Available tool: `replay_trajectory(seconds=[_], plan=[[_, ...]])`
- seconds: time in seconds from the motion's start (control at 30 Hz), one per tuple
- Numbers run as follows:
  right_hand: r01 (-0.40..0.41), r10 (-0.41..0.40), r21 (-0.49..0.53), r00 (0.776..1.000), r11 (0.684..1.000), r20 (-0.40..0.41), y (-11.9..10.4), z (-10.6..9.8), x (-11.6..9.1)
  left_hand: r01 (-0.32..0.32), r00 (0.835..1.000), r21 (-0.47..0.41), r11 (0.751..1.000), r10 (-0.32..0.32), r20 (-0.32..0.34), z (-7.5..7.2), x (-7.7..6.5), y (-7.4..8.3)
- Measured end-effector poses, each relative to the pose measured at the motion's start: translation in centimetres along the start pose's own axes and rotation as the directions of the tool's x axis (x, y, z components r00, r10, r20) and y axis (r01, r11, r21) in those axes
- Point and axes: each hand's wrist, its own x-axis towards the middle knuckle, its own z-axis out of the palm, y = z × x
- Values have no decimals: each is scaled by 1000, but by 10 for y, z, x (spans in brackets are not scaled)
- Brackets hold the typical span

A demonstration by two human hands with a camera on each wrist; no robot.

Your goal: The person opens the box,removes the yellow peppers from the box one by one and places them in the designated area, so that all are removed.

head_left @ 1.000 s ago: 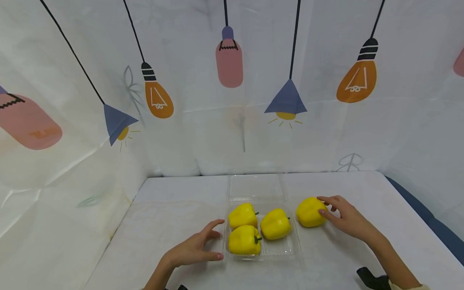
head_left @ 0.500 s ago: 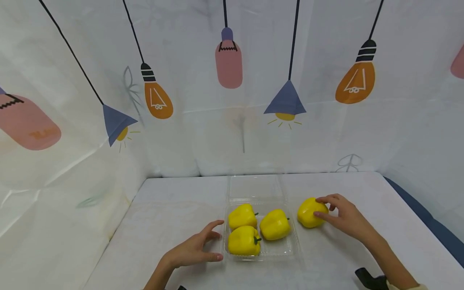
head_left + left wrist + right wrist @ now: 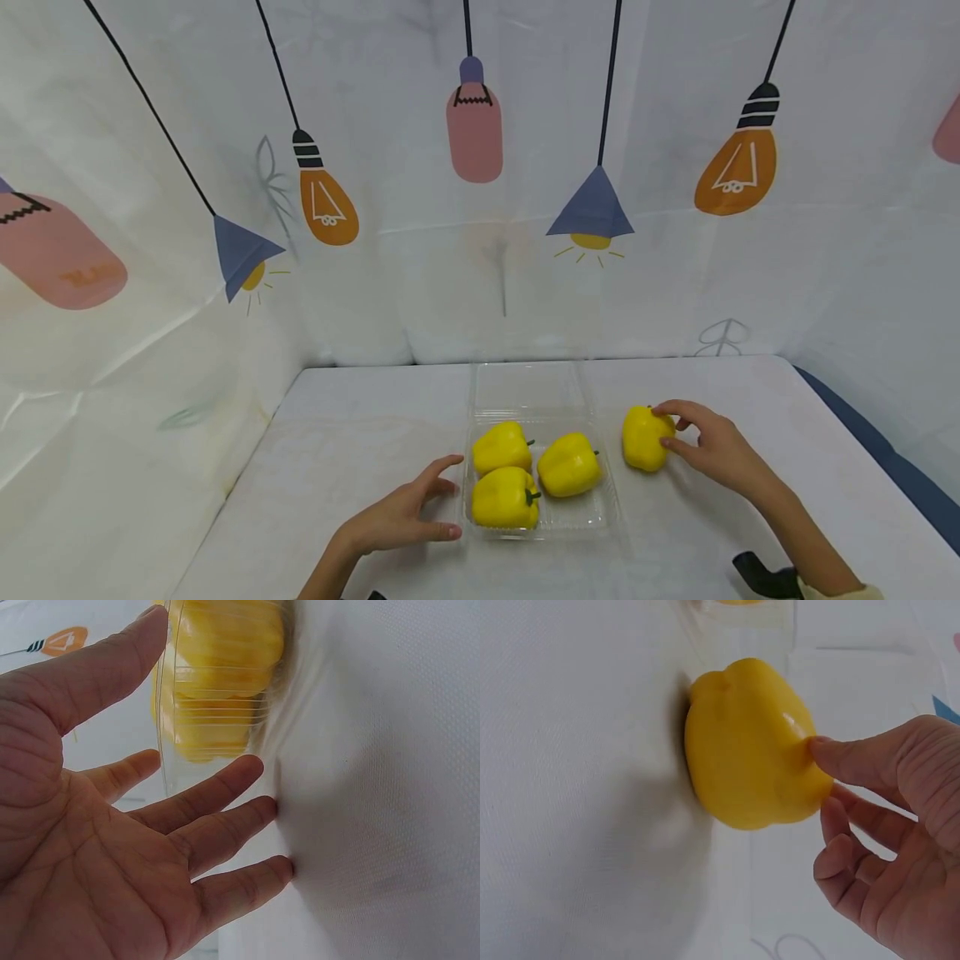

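Observation:
My right hand pinches a yellow bell pepper between thumb and index finger, to the right of the clear plastic container. In the right wrist view, the thumb lies on the side of this bell pepper, while the other fingers are bent away from it. Three more yellow bell peppers with green stems sit inside the container: two at its left, one at its right. Beside the container's left wall is my left hand, fingers spread and holding nothing. Its fingertips come down to the tabletop in the left wrist view.
The container's clear lid lies folded back toward the far edge of the white-covered table. A white sheet printed with hanging lamps rises behind the table and at both sides.
The bell pepper in my right hand has turned and shifted slightly right, so it looks narrower and more upright. My left hand and the container stay where they were.

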Motion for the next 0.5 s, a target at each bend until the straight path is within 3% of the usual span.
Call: replay_trajectory(seconds=[0.5], plan=[[-28,27,5,999,1000,27,2,4,1,-3,1000,0,1000,3,3,0,1,0]])
